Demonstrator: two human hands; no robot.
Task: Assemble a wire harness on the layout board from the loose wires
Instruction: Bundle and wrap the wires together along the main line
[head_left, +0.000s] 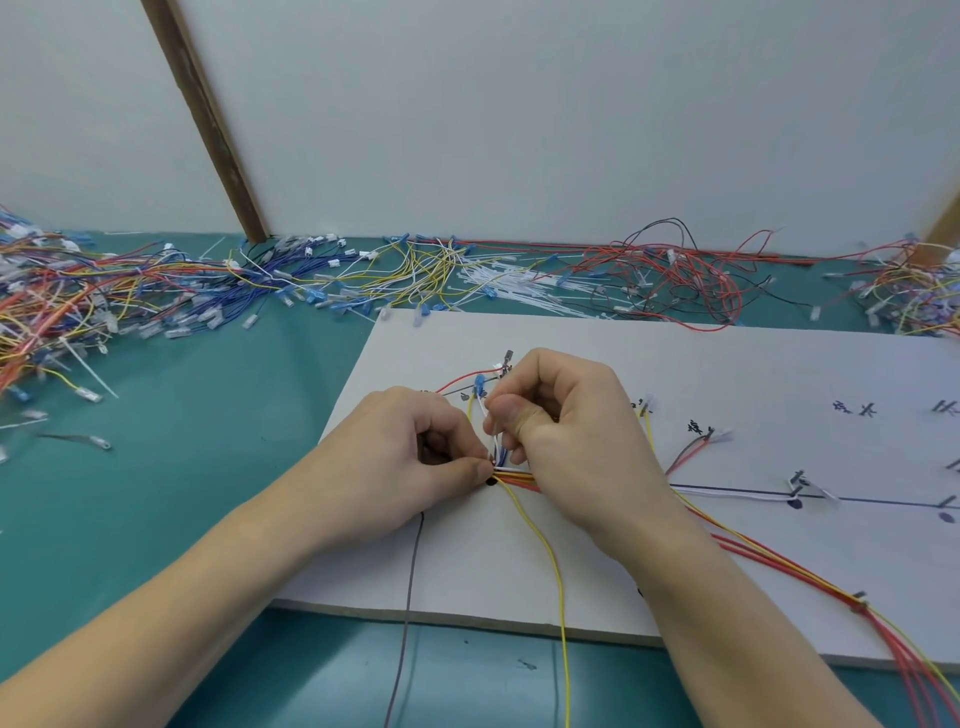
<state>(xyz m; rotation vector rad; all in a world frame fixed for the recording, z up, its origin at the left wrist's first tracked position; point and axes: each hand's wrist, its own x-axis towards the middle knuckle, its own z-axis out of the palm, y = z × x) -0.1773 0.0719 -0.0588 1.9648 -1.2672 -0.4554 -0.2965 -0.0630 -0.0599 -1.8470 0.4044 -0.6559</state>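
Both hands' fingers pinch the wire bundle, apparently a white tie, on the layout board.

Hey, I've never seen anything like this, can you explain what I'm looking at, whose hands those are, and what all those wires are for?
This is one picture from a camera worn on a person's head, looking down at their own bare hands. The left hand and right hand pinch a small bundle of wires together on a white layout board, which has drawn lines and handwritten marks showing wire routes. Behind it, on the green table, lie loose wires and white cable ties.
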